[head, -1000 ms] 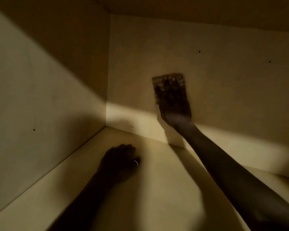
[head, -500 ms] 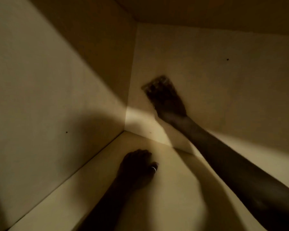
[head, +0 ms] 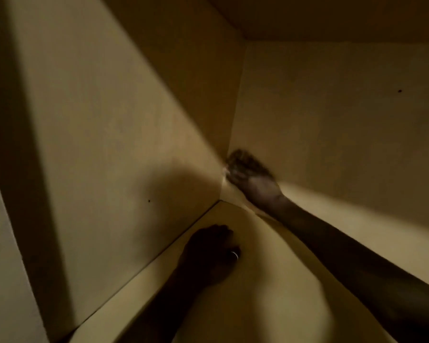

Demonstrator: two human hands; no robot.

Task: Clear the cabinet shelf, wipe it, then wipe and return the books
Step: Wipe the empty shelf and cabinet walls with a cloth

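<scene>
My right hand (head: 254,180) presses a blurred cloth (head: 243,158) flat into the far-left corner of the back wall (head: 332,125), left hand (head: 208,253) curled empty on the bare shelf (head: 270,293); I'd keep pressure even, working down the seam.

1. The cabinet interior is dim and yellow-brown.
2. A slanting band of light crosses the back wall (head: 357,201) and shelf (head: 270,280).
3. The right hand (head: 252,178) is motion-blurred.
4. The left hand (head: 208,253) is nearly a silhouette.
</scene>
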